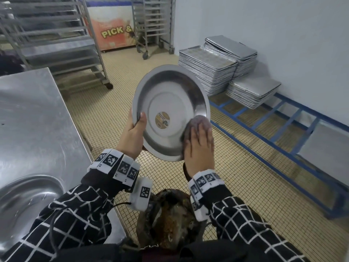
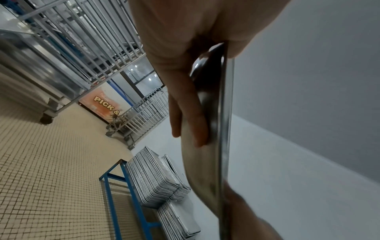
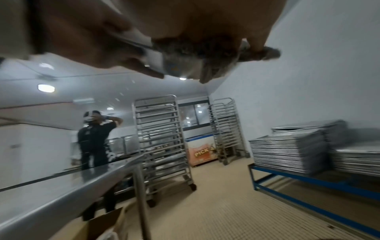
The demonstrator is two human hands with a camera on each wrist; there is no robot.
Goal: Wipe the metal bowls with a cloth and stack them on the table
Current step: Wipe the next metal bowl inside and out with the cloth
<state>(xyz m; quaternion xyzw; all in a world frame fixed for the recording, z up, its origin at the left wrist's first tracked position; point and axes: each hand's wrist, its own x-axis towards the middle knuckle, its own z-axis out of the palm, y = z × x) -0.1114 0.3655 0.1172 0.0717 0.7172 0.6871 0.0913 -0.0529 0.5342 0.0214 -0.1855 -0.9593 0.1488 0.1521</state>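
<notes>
We see the metal bowl (image 1: 171, 112) held up tilted over the tiled floor (image 1: 120, 76), inside facing us, a round sticker (image 1: 162, 119) at its centre. Left hand (image 1: 133, 134) grips the rim at 9 o'clock — thumb inside, fingers (image 2: 191, 113) flat on the back. Right hand (image 1: 199, 146) presses a grey cloth (image 1: 196, 123) against the inner wall at 4 o'clock, fingers spread flat over it. Steel table (image 1: 37, 118) at 9 o'clock — another bowl (image 1: 28, 203) rests on it. Stacked baking trays (image 1: 217, 67) at 1 o'clock.
</notes>
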